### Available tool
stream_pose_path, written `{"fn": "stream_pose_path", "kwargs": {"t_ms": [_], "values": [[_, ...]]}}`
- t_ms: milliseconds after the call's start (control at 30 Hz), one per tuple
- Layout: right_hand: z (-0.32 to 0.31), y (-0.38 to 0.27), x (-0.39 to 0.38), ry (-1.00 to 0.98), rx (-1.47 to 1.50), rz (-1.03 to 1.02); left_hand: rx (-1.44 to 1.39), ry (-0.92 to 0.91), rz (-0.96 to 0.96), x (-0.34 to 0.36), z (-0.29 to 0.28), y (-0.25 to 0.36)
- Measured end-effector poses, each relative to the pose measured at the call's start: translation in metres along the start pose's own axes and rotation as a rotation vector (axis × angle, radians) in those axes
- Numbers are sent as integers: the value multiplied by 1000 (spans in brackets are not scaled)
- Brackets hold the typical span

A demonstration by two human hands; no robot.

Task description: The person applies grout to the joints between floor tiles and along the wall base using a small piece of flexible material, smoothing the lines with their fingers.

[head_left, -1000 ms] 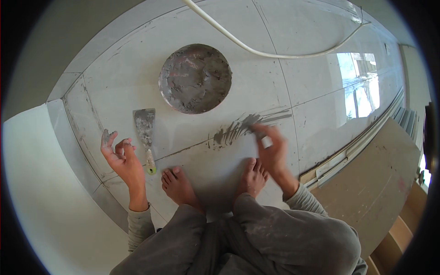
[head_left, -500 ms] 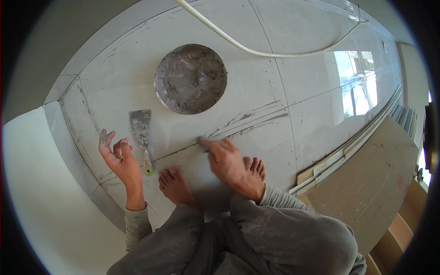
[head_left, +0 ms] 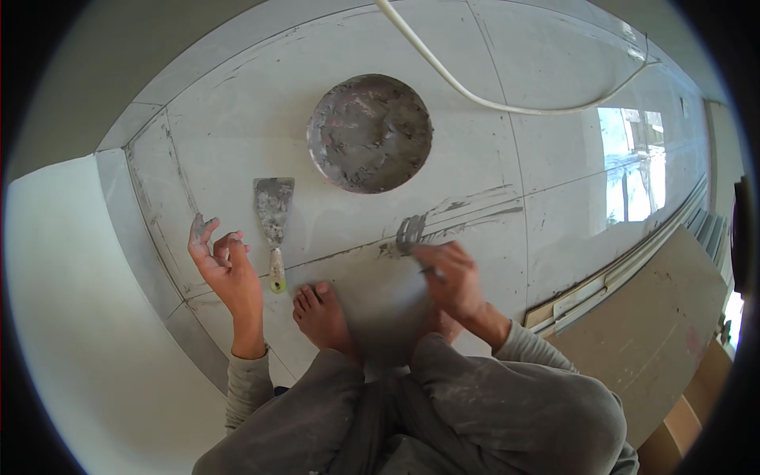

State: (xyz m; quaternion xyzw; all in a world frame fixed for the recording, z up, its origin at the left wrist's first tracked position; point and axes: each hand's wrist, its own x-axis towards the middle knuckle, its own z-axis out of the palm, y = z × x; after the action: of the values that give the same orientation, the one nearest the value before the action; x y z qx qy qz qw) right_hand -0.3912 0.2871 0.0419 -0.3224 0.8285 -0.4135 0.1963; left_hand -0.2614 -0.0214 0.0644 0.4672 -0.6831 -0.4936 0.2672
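The right hand (head_left: 451,279) reaches to the lower edge of a dark paste smear (head_left: 410,229) on the tiled floor (head_left: 467,154); blur makes it impossible to tell whether its grip is closed. The left hand (head_left: 228,265), smeared grey, hangs beside a scraper (head_left: 275,218), its grip loosely curled and unclosed. Farther out stands a bowl (head_left: 312,148) of grey paste (head_left: 372,131).

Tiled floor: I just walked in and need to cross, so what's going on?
A person's right hand is at a grey paste smear over a tile joint; whether it holds anything is unclear. The left hand, smudged grey, holds no tool. A bowl of paste and a scraper rest on the floor ahead.
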Motion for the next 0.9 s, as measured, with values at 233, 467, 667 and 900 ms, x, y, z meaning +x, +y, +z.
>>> {"fn": "stream_pose_path", "kwargs": {"t_ms": [233, 467, 667, 900], "values": [[-20, 30, 20, 323, -371, 182, 245, -180, 81, -25, -3, -4], [82, -37, 19, -45, 61, 40, 572, -311, 248, -59, 1, -27], [54, -32, 35, -49, -44, -280, 594, -204, 274, -35, -15, -36], [45, -17, 21, -245, -146, -329, 734, -133, 428, -5, -34, -48]]}}
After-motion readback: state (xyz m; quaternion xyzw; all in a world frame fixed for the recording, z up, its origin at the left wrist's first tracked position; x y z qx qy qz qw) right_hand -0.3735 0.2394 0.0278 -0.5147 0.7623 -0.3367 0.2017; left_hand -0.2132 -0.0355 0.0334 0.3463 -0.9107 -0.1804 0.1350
